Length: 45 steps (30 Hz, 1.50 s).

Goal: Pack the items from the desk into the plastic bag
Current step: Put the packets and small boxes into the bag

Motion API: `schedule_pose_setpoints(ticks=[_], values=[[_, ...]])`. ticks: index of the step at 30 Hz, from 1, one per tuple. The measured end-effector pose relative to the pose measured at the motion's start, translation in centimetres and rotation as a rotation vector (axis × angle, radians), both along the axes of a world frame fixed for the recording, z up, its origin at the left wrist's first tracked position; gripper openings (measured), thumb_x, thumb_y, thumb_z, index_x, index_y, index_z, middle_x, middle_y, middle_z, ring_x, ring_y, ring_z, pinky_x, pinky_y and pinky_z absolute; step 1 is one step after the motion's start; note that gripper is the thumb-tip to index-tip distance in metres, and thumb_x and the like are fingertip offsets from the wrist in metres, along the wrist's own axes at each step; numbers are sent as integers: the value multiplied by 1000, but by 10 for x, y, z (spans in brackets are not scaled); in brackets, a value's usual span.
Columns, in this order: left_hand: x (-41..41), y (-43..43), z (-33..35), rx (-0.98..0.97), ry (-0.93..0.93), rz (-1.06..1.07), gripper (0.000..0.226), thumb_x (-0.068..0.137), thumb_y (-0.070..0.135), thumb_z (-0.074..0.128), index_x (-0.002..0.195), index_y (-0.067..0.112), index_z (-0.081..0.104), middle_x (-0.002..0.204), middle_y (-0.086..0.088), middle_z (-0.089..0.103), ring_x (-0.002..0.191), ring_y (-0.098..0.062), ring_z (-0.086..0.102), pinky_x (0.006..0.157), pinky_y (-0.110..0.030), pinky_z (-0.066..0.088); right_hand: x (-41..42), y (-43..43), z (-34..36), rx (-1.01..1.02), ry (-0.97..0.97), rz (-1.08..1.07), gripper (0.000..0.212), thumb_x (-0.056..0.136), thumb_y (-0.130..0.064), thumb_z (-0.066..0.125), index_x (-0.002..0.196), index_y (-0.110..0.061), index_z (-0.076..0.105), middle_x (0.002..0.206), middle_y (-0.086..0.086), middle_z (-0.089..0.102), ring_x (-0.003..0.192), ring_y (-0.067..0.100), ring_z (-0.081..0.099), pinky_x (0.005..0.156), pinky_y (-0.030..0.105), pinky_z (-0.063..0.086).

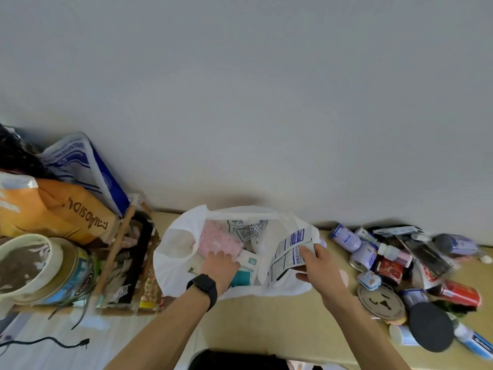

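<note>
A white plastic bag (173, 260) lies open on the desk against the wall. Inside it are a pink dotted pouch (218, 241), printed paper and a white and teal packet (246, 265). My left hand (220, 267), a black watch on its wrist, reaches into the bag with its fingers on the pouch and the packet. My right hand (317, 265) holds a white pouch with blue print (289, 252) at the bag's right rim. A heap of desk items (400, 263) lies to the right: small cans, bottles, a red tin.
A wooden rack (125, 252) with an orange bag (53, 209) and a round tin (40, 268) stands left of the bag. A round metal lid (380, 301) and a black disc (430, 325) lie at the right. A black cable (53, 343) runs at the lower left.
</note>
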State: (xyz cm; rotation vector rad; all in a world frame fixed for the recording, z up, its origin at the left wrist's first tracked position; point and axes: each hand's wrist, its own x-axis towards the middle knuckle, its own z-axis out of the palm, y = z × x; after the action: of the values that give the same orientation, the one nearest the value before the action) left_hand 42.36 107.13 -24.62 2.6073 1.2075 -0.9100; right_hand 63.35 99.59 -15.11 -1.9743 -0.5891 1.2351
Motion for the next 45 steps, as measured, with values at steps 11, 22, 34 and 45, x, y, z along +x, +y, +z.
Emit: schedule_pose_setpoints(ticks=[11, 22, 34, 45], values=[[-82, 0, 31, 425, -425, 478, 103, 73, 49, 72, 155, 31, 13, 163, -15, 10, 148, -40, 11, 115, -65, 10, -20, 18, -14, -23, -1, 44, 15, 97, -16, 44, 99, -11, 58, 100, 7, 69, 91, 24, 68, 82, 44, 57], [-110, -31, -21, 20, -539, 1089, 38, 97, 37, 43, 130, 17, 43, 116, -11, 65, 100, -31, 63, 85, -41, 53, -46, 19, -35, -41, 370, -147, 22, 101, -6, 41, 113, -6, 59, 105, 14, 72, 95, 32, 71, 75, 37, 57], [-79, 10, 42, 155, -805, 866, 28, 102, 28, 38, 128, 20, 46, 93, -6, 69, 80, -30, 65, 69, -41, 55, -50, 21, -63, -239, 331, -120, 48, 97, -12, 57, 141, -1, 40, 119, 13, 56, 100, 32, 66, 88, 42, 54], [-40, 26, 63, 43, -802, 918, 22, 104, 25, 37, 88, 20, 51, 88, -4, 59, 75, -21, 53, 69, -31, 39, 29, 7, -42, -327, -391, 47, 81, 80, -51, 67, 141, -5, 41, 132, 21, 57, 115, 38, 59, 95, 43, 47]])
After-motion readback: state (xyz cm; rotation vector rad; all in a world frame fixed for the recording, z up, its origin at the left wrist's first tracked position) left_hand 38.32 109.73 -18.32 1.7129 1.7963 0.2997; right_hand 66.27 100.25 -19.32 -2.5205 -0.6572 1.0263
